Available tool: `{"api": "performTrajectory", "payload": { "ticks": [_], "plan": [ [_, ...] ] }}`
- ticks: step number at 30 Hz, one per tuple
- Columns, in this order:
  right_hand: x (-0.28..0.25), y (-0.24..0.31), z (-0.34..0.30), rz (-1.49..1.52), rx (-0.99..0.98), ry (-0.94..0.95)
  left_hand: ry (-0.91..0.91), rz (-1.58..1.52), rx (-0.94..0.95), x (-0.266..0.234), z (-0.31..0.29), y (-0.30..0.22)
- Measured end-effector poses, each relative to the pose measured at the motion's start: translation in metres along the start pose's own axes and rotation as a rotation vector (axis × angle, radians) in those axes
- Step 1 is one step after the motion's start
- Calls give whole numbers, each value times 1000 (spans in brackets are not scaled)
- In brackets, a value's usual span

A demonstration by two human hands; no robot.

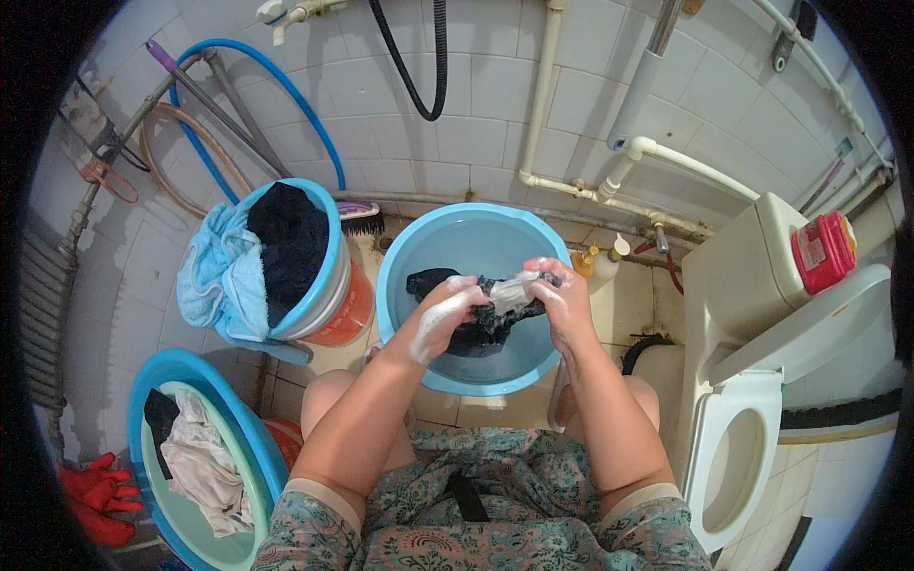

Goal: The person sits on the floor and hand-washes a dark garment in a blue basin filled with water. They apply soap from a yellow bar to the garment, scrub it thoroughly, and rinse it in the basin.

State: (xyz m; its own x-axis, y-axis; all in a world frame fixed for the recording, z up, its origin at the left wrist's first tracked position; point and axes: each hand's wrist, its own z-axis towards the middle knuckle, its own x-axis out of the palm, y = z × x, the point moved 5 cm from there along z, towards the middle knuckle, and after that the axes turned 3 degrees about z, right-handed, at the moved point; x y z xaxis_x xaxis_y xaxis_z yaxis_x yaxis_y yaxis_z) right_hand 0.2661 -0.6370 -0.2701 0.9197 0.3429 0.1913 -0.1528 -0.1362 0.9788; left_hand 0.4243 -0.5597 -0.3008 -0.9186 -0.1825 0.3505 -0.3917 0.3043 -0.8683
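Observation:
A light blue plastic basin (392,333) stands on the floor between my legs, with some water in it. Over it, my left hand (447,312) and my right hand (562,300) grip a black garment (484,328) from both sides. White suds coat my left hand and wrist, and foam shows on my right fingers too. A whitish, soapy piece of cloth (514,293) stretches between the two hands; I cannot tell whether it belongs to the black garment. Part of the dark fabric hangs down into the basin.
At the left, a blue basin (335,224) on a bucket holds black clothes and a light blue towel (224,271). Nearer, a green basin (249,476) holds pale cloth, beside red rubber gloves (100,495). Pump bottles (605,262) stand behind my right hand; a toilet (700,476) is at the right.

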Motion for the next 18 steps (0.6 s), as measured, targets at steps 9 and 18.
{"api": "performTrajectory", "payload": {
  "ticks": [9, 18],
  "plan": [
    [-2, 4, -4, 145, 58, -1, 251, 124, 63, 32, -10, -25],
    [-2, 4, -3, 173, 33, 13, 129, 131, 86, 14, 0, -11]
  ]
}}
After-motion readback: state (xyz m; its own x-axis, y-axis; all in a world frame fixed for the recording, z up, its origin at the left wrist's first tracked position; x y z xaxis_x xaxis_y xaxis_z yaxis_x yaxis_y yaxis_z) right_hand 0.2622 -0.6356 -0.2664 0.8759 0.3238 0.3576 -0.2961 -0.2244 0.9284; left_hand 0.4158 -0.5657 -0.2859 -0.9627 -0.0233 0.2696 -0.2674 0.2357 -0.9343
